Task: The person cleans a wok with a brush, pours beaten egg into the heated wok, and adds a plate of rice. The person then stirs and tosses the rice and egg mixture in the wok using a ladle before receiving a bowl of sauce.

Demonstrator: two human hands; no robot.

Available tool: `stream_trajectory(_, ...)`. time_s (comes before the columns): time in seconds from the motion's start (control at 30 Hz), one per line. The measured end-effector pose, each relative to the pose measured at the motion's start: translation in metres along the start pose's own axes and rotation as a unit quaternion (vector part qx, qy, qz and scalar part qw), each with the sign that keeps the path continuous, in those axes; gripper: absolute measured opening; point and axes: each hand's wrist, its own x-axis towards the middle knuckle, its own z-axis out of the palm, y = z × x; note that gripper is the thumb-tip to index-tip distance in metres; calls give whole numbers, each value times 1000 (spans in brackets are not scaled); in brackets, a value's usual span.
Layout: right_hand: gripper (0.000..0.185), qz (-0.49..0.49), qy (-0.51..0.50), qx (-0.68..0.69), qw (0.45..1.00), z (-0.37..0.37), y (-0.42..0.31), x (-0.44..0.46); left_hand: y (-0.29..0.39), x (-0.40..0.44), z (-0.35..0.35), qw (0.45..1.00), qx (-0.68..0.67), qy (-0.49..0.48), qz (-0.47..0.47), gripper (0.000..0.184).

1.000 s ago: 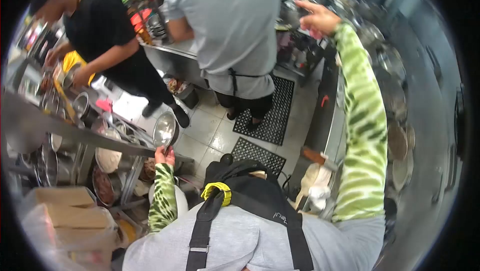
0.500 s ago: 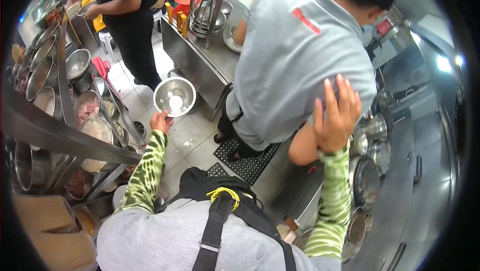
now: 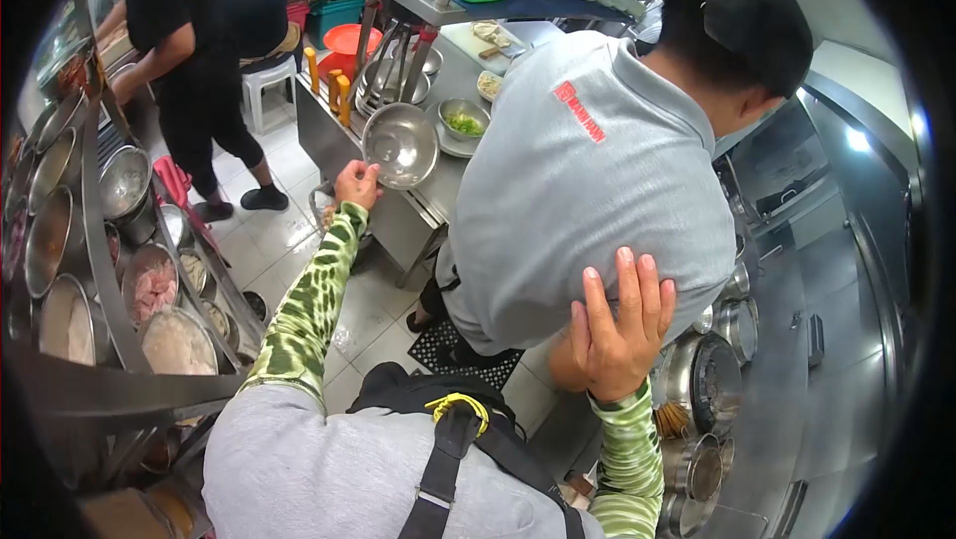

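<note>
Well, starting on my left, a metal shelf (image 3: 129, 392) carries a row of steel vessels, among them a steel bowl (image 3: 139, 256) of raw pink meat (image 3: 156, 285). Past it, a person in black (image 3: 171, 41) stands with an arm reaching to the left, and a person in a dark shirt (image 3: 256, 16) sits on a white plastic stool (image 3: 267, 91). Next comes the steel worktable (image 3: 321, 129), where tools with yellow handles (image 3: 344, 98) stick up near an orange-red dish (image 3: 352, 38).

My left hand (image 3: 358, 185) is stretched forward at its corner, fingers closed on the near rim of a steel mixing bowl (image 3: 400, 146). I have it tilted so its inside faces me; whether it touches the table edge, I can't tell. Just beyond, a small steel bowl (image 3: 444, 116) of chopped greens (image 3: 464, 122) sits on a plate.

Right of that, a co-worker in a grey polo shirt (image 3: 568, 206) and black cap (image 3: 727, 11) leans away from me. My right hand (image 3: 622, 325) is opened flat at their back, fingers straight and slightly parted, grasping nothing; contact is unclear. Farther right stand steel pots (image 3: 675, 375).
</note>
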Motion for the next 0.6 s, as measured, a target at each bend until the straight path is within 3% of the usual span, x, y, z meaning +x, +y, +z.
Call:
stream_trajectory(0.33,41,57,-56,-14,997,-4,-3,0,-3,12,77,996,-24,-53,-62,23)
stream_trajectory(0.43,41,87,-55,92,990,-14,-9,-23,-33,48,115,996,-56,-57,-49,21)
stream_trajectory(0.47,41,92,-62,141,984,-18,-14,-35,-53,67,130,989,-123,-67,-38,21)
stream_trajectory(0.6,28,186,-124,302,927,-24,-34,-86,-50,118,176,975,-197,-12,-107,22)
